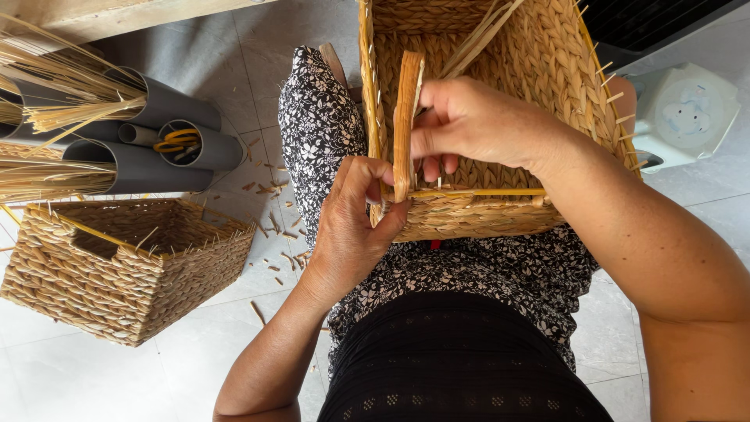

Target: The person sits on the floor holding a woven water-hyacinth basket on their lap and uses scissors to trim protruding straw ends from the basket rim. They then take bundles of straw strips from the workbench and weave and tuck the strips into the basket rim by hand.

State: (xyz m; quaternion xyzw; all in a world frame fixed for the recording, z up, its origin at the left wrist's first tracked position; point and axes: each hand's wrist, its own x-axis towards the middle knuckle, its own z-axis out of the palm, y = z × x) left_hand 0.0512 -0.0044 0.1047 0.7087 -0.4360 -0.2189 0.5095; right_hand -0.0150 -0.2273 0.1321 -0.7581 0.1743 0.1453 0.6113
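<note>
A woven straw basket (539, 70) rests on my lap, its opening toward me. A flat straw strand (406, 109) stands up at the basket's near left corner. My right hand (469, 125) pinches the strand's upper part from the right. Lower down, my left hand (351, 219) grips the basket's near left corner and the strand's lower end between thumb and fingers. A thin yellow rod (492, 191) runs along the near rim.
A second woven basket (117, 273) sits on the tiled floor at left. Behind it lie grey tubes (148, 168) holding dry straw bundles (47, 86) and yellow-handled scissors (178, 141). Straw scraps litter the floor. A white stool (687, 113) stands at right.
</note>
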